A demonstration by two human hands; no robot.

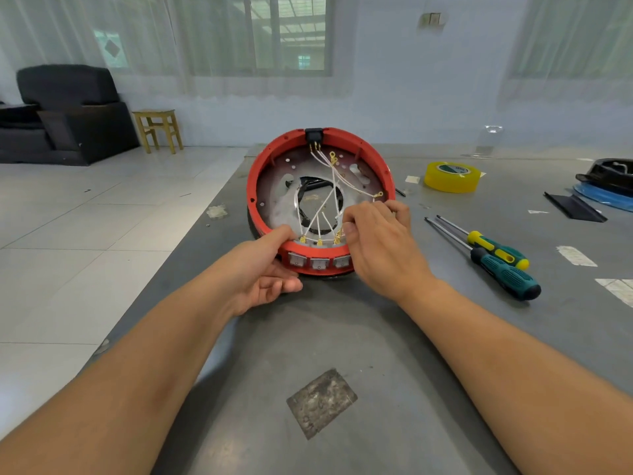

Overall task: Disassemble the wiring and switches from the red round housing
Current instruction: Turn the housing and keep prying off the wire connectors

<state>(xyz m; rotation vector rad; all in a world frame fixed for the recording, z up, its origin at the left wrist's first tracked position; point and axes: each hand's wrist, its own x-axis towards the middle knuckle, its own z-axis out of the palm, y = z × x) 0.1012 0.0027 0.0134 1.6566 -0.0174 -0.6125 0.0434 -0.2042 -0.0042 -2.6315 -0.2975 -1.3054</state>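
Head-worn view, facing forward-down, close over table (342,337)

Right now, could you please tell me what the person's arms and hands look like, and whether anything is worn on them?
Both forearms are bare up to the frame's edge, with no sleeves showing. The left hand and right hand carry no gloves, and no rings, watch, bands, tape or markings are visible on either wrist.

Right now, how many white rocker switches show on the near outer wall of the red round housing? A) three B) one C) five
A: three white rocker switches sit in a row on the red round housing, between the hands.
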